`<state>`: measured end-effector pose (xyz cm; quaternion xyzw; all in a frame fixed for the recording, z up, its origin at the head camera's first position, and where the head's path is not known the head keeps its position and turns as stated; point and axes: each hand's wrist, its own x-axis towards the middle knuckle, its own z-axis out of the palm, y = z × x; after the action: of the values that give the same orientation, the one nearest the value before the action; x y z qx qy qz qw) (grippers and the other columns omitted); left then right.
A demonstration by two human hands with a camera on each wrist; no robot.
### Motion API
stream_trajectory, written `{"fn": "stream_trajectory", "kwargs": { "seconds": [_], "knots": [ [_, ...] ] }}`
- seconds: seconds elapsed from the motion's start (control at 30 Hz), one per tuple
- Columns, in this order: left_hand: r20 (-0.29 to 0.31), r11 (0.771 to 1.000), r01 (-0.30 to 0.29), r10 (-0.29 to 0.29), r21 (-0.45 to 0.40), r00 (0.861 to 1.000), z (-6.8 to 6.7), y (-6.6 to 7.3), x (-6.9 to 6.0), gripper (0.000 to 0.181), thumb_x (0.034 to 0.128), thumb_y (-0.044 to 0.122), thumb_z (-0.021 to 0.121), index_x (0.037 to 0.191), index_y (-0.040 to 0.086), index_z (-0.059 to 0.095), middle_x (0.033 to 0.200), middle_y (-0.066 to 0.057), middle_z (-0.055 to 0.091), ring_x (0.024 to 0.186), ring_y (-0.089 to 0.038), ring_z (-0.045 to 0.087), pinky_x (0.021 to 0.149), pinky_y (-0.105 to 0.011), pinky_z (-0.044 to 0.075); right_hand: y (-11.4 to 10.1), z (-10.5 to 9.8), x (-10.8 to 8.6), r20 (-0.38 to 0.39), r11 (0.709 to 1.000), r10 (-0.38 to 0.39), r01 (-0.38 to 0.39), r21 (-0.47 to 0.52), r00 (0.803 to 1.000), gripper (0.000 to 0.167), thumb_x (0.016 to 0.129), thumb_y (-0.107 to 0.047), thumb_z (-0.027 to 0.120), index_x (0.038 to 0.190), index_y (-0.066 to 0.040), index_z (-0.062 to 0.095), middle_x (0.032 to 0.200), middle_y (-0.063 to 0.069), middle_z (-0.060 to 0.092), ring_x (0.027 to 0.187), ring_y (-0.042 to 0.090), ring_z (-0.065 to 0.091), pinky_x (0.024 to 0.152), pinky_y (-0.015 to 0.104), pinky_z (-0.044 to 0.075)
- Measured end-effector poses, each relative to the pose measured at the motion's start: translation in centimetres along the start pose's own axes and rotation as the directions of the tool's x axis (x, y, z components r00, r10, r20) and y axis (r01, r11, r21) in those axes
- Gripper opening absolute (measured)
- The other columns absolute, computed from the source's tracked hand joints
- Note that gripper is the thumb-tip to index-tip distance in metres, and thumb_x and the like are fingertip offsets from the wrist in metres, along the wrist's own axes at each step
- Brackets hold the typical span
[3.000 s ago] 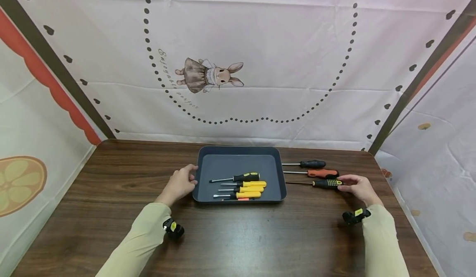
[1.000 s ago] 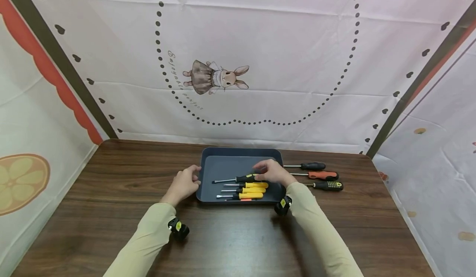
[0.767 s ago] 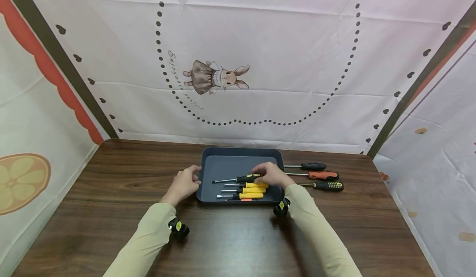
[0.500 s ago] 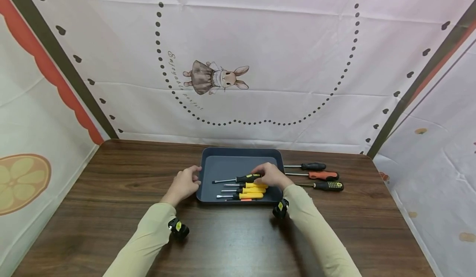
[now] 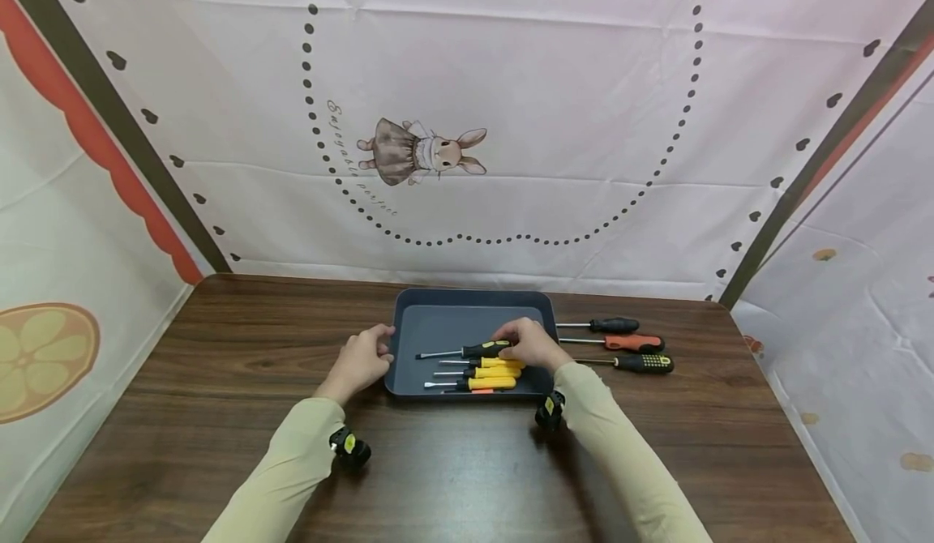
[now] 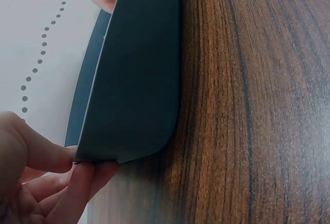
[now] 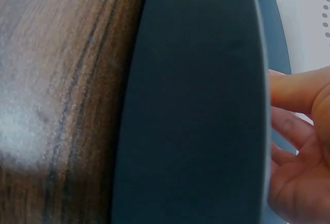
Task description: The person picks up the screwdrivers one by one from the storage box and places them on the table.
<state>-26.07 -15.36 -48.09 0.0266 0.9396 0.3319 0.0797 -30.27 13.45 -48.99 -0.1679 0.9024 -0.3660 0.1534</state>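
My left hand (image 5: pixel 359 365) pinches the left rim of the dark grey tray (image 5: pixel 430 298); the left wrist view shows thumb and fingers on either side of the tray's wall (image 6: pixel 134 74). Inside the tray, my right hand (image 5: pixel 536 344) holds the handle end of a black-and-yellow screwdriver (image 5: pixel 477 351) between thumb and fingers. This screwdriver lies with its flat tip to the left. Just in front of it are several yellow-handled screwdrivers (image 5: pixel 490 382), side by side. In the right wrist view the tray's wall hides the fingertips.
Right of the tray, three screwdrivers lie on the wooden table (image 5: pixel 467 462): one black (image 5: pixel 614 325), one orange-handled (image 5: pixel 633 343), and one black with yellow dots (image 5: pixel 644 364). A white printed cloth (image 5: pixel 554 105) hangs behind the table.
My right hand has left the yellow-dotted screwdriver on the table, moved left into the tray and settled on the black-and-yellow screwdriver's handle. My left hand stays at the tray's rim.
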Motion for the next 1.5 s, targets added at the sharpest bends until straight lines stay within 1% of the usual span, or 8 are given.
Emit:
{"fn": "stream_trajectory", "kwargs": {
  "seconds": [0.3, 0.37, 0.67, 0.8, 1.1, 1.2, 1.37, 1.5],
  "knots": [
    [-0.002, 1.000, -0.012, 0.012, 0.005, 1.000, 0.1, -0.2, 0.1, 0.046, 0.0788, -0.001, 0.059, 0.124, -0.002, 0.051, 0.093, -0.015, 0.063, 0.081, -0.023, 0.057, 0.067, -0.036, 0.043, 0.6, -0.3, -0.6, -0.064, 0.993, -0.042, 0.049, 0.106, 0.997, 0.022, 0.078, -0.001, 0.066, 0.100, -0.005, 0.070, 0.097, 0.008, 0.065, 0.074, 0.014, 0.057, 0.065, 0.028, 0.047],
    [-0.004, 1.000, -0.015, 0.015, 0.006, 1.000, 0.1, -0.2, 0.1, 0.046, 0.0788, -0.001, 0.059, 0.124, -0.002, 0.051, 0.093, -0.015, 0.063, 0.078, -0.022, 0.056, 0.066, -0.035, 0.043, 0.7, -0.2, -0.6, -0.076, 0.991, -0.008, 0.018, 0.136, 0.997, 0.023, 0.079, -0.001, 0.066, 0.101, -0.004, 0.069, 0.101, 0.011, 0.064, 0.076, 0.015, 0.057, 0.066, 0.028, 0.048],
    [0.002, 1.000, -0.008, 0.008, -0.004, 1.000, -0.1, -0.1, 0.0, 0.046, 0.0787, -0.001, 0.059, 0.124, -0.001, 0.051, 0.093, -0.015, 0.062, 0.078, -0.022, 0.055, 0.064, -0.032, 0.043, 1.5, -1.0, -1.1, -0.171, 0.965, 0.031, 0.016, 0.262, 0.985, 0.025, 0.080, -0.004, 0.066, 0.106, -0.004, 0.068, 0.113, 0.014, 0.061, 0.094, 0.025, 0.057, 0.077, 0.036, 0.049],
    [0.000, 1.000, -0.009, 0.009, 0.002, 1.000, -0.1, -0.1, 0.0, 0.046, 0.0786, 0.000, 0.059, 0.124, -0.002, 0.051, 0.092, -0.015, 0.062, 0.080, -0.023, 0.055, 0.066, -0.034, 0.043, 1.6, -1.7, -1.5, -0.198, 0.950, 0.060, 0.005, 0.313, 0.978, 0.026, 0.081, -0.004, 0.065, 0.108, -0.002, 0.066, 0.113, 0.015, 0.060, 0.094, 0.023, 0.057, 0.076, 0.034, 0.049],
    [0.000, 1.000, -0.012, 0.012, 0.001, 1.000, -0.1, -0.1, 0.0, 0.046, 0.0788, 0.000, 0.059, 0.124, -0.002, 0.051, 0.092, -0.014, 0.062, 0.079, -0.023, 0.055, 0.066, -0.034, 0.043, 2.6, -4.2, -3.9, -0.245, 0.928, 0.090, 0.008, 0.372, 0.965, 0.031, 0.083, -0.010, 0.064, 0.113, -0.003, 0.063, 0.116, 0.017, 0.059, 0.104, 0.029, 0.056, 0.083, 0.040, 0.047],
    [0.004, 1.000, -0.016, 0.016, -0.002, 1.000, -0.1, -0.1, 0.0, 0.046, 0.0788, 0.000, 0.059, 0.124, -0.002, 0.051, 0.091, -0.014, 0.062, 0.077, -0.022, 0.054, 0.065, -0.033, 0.042, 3.3, -5.1, -4.9, -0.262, 0.918, 0.092, 0.020, 0.395, 0.961, 0.033, 0.083, -0.011, 0.065, 0.114, -0.001, 0.062, 0.116, 0.018, 0.058, 0.103, 0.026, 0.056, 0.083, 0.038, 0.047],
    [0.007, 1.000, -0.021, 0.021, -0.008, 1.000, -0.1, -0.1, 0.0, 0.046, 0.0785, -0.001, 0.059, 0.124, -0.002, 0.051, 0.090, -0.014, 0.061, 0.077, -0.022, 0.054, 0.064, -0.032, 0.042, 4.5, -6.4, -6.9, -0.283, 0.890, 0.115, 0.028, 0.456, 0.952, 0.035, 0.082, -0.009, 0.065, 0.115, 0.003, 0.060, 0.112, 0.018, 0.059, 0.087, 0.008, 0.059, 0.075, 0.028, 0.049],
    [-0.002, 1.000, -0.023, 0.023, -0.002, 1.000, -0.2, -0.1, 0.0, 0.046, 0.0782, -0.001, 0.059, 0.123, -0.002, 0.051, 0.090, -0.014, 0.062, 0.078, -0.022, 0.055, 0.065, -0.034, 0.043, 5.5, -7.3, -8.4, -0.321, 0.887, 0.101, 0.060, 0.457, 0.942, 0.037, 0.081, -0.009, 0.066, 0.114, 0.008, 0.058, 0.107, 0.008, 0.062, 0.085, 0.002, 0.059, 0.072, 0.021, 0.048]
  ]
}}
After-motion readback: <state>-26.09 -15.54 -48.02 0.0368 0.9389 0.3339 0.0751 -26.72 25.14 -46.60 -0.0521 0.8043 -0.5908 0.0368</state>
